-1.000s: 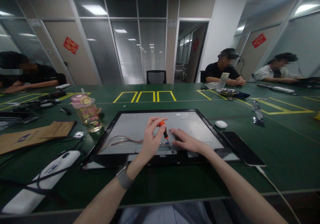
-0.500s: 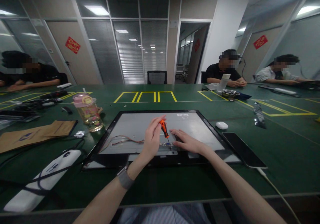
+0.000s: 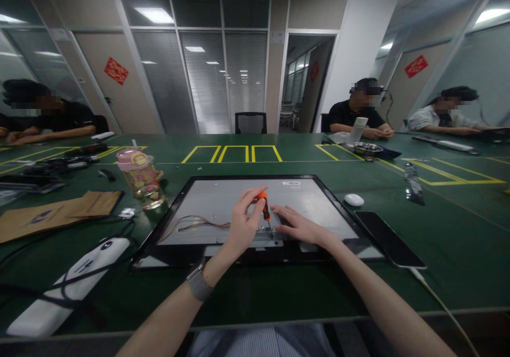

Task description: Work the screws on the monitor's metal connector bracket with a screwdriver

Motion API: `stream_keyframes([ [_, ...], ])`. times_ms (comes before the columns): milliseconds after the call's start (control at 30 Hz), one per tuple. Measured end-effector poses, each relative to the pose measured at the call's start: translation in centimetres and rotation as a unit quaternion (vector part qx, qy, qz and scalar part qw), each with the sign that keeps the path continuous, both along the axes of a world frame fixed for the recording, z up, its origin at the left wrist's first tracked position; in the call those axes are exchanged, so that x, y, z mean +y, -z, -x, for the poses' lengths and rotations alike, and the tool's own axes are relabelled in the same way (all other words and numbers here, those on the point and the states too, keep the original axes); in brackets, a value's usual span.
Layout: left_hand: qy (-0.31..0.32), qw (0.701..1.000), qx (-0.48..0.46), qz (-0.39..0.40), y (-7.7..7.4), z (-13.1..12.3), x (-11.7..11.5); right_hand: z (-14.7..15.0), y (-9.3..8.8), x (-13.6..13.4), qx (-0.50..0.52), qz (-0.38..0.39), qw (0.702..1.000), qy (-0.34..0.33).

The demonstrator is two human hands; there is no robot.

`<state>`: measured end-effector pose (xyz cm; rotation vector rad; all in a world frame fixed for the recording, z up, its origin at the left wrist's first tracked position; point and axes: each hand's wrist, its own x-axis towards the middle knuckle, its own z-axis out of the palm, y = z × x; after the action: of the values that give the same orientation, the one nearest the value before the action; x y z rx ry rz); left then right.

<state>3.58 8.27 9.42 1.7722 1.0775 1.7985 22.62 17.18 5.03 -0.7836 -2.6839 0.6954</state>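
My left hand (image 3: 244,220) is closed on the orange and black handle of a screwdriver (image 3: 266,208). The screwdriver leans slightly, its tip down at a small blue connector (image 3: 268,229) near the lower edge of a flat display panel (image 3: 223,197). My right hand (image 3: 297,223) lies on the panel just right of the tip, fingers stretched out. The panel rests with its grey metal back up and has a black frame. Thin wires (image 3: 195,219) run along its left part toward the connector area. What the tip touches is too small to tell.
Left of the panel stand a pink-lidded bottle (image 3: 141,179), a paper bag (image 3: 59,216) and a white power strip (image 3: 71,285) with black cables. On the right lie a white earbud case (image 3: 354,200) and a phone (image 3: 388,239) on a cable. Several people sit across the table.
My left hand's fingers have shifted round the screwdriver handle, which now stands a little further right and more upright. The right hand has stayed in place.
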Motion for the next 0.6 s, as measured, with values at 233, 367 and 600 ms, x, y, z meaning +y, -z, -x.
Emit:
stream_keyframes([
  [233, -0.004, 1.0, 0.015, -0.002, -0.14, 0.06, -0.22, -0.1, 0.17, 0.11, 0.0, -0.002, 1.0, 0.0],
  [367, 0.004, 1.0, 0.006, -0.006, 0.02, 0.02, -0.16, -0.04, 0.04, 0.05, -0.009, 0.005, 1.0, 0.007],
  [600, 0.003, 1.0, 0.01, 0.004, 0.08, -0.07, -0.21, 0.21, -0.53, -0.36, -0.006, 0.015, 1.0, -0.001],
])
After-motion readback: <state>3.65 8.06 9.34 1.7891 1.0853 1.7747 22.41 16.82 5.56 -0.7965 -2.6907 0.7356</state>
